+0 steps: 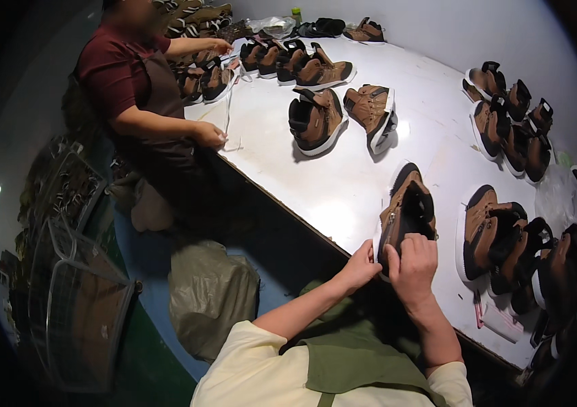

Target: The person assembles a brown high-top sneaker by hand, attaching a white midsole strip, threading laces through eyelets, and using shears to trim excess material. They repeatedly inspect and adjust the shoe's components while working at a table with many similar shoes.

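A brown and black high-top shoe (407, 182) with a white sole rests at the near edge of the white table, its toe pointing away from me. On the shoe's left side, low by the heel, my left hand (362, 266) grips it with bent fingers. My right hand (415, 266) is closed on the collar at the back, and its fingertips are partly hidden. What looks like a zipper runs along the shoe's side. Farther up the table lie two similar loose shoes, one upright (317, 121) and one tipped on its side (371, 112).
Across the table's left edge a co-worker (143, 95) stretches a white lace (229, 102) between two hands. Shoes stand in rows at the far left (295, 64) and on the right (488, 234). A pink tool (478, 308) lies near right. Wire crates (78, 305) and a covered stool (210, 292) stand left.
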`<state>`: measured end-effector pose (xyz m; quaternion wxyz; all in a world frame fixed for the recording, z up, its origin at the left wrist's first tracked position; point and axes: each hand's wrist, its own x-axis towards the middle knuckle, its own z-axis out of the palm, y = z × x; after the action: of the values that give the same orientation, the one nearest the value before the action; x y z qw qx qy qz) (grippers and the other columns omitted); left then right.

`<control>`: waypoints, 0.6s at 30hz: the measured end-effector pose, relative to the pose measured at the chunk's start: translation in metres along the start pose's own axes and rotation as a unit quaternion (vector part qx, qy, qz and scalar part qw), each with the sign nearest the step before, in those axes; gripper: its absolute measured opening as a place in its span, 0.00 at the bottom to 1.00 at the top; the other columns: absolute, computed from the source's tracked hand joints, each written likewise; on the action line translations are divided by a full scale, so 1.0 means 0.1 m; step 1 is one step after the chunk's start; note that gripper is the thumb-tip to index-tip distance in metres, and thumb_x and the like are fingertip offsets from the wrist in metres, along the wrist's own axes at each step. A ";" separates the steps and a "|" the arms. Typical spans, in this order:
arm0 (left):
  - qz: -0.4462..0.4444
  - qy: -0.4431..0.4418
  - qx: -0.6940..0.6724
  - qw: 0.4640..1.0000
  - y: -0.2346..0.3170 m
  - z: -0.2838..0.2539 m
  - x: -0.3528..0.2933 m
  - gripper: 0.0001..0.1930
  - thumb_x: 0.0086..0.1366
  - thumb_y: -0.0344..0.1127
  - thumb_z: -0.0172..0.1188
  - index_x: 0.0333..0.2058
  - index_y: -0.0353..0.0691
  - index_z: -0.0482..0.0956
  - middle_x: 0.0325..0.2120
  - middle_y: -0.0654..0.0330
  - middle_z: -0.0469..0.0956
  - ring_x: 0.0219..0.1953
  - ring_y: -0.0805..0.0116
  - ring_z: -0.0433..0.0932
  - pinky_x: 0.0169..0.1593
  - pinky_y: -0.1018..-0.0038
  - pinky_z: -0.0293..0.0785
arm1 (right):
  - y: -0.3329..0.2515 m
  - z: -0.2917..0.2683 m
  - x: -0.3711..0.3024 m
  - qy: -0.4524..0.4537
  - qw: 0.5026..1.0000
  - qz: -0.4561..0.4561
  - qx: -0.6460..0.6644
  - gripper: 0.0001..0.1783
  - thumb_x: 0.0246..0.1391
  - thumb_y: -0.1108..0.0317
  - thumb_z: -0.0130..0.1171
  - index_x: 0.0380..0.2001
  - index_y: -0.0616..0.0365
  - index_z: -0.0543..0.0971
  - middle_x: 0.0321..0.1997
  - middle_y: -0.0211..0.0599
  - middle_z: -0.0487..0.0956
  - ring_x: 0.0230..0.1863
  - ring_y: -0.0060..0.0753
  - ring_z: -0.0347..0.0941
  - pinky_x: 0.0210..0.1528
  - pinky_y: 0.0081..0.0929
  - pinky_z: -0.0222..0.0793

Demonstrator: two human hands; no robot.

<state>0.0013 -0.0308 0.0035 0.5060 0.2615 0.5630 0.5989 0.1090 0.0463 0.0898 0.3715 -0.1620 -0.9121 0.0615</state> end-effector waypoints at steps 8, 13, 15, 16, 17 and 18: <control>0.088 0.058 0.043 0.993 -0.12 -0.02 0.09 0.25 0.51 0.15 0.49 0.50 0.33 0.64 0.38 0.61 0.72 0.42 0.74 0.71 0.44 0.78 0.70 | 0.02 0.02 -0.02 -0.009 1.000 0.023 0.012 0.12 0.42 0.69 0.65 0.22 0.61 0.70 0.27 0.42 0.69 0.29 0.44 0.66 0.33 0.36 0.58; 0.103 0.037 -0.042 0.993 -0.06 -0.11 0.10 0.27 0.52 0.14 0.49 0.54 0.33 0.63 0.44 0.59 0.75 0.46 0.74 0.75 0.49 0.78 0.71 | 0.15 -0.05 0.12 0.000 0.994 0.088 0.058 0.13 0.44 0.69 0.64 0.21 0.62 0.69 0.24 0.43 0.68 0.27 0.48 0.66 0.31 0.38 0.59; 0.095 0.023 -0.109 0.989 0.13 -0.06 0.05 0.29 0.50 0.13 0.48 0.54 0.32 0.62 0.45 0.56 0.76 0.46 0.71 0.76 0.50 0.76 0.71 | 0.24 -0.09 0.17 0.004 0.988 0.126 0.088 0.14 0.44 0.69 0.65 0.20 0.62 0.69 0.23 0.43 0.68 0.25 0.50 0.65 0.30 0.39 0.60; 0.090 0.019 -0.146 0.985 0.19 -0.05 0.04 0.29 0.51 0.13 0.49 0.54 0.33 0.62 0.45 0.55 0.76 0.46 0.71 0.76 0.51 0.76 0.71 | 0.29 -0.10 0.20 0.008 0.984 0.146 0.103 0.14 0.44 0.68 0.65 0.20 0.62 0.69 0.22 0.42 0.69 0.25 0.50 0.66 0.30 0.40 0.61; 0.094 -0.004 -0.180 0.979 0.16 -0.08 0.07 0.29 0.51 0.14 0.52 0.54 0.33 0.62 0.46 0.55 0.76 0.47 0.70 0.76 0.52 0.74 0.72 | 0.31 -0.13 0.25 0.010 0.979 0.165 0.120 0.15 0.44 0.68 0.65 0.19 0.62 0.69 0.22 0.42 0.69 0.25 0.50 0.66 0.29 0.40 0.61; 0.100 -0.027 -0.211 0.972 0.15 -0.07 0.10 0.29 0.51 0.15 0.53 0.55 0.33 0.62 0.46 0.55 0.76 0.48 0.69 0.76 0.53 0.73 0.70 | 0.34 -0.18 0.30 0.011 0.973 0.185 0.134 0.15 0.44 0.68 0.65 0.19 0.62 0.68 0.21 0.43 0.69 0.24 0.50 0.66 0.28 0.40 0.61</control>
<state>-0.0133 -0.0225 0.0134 0.5026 0.2200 0.3807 0.7444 0.1101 0.0887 0.1150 0.3816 -0.2776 -0.8456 0.2497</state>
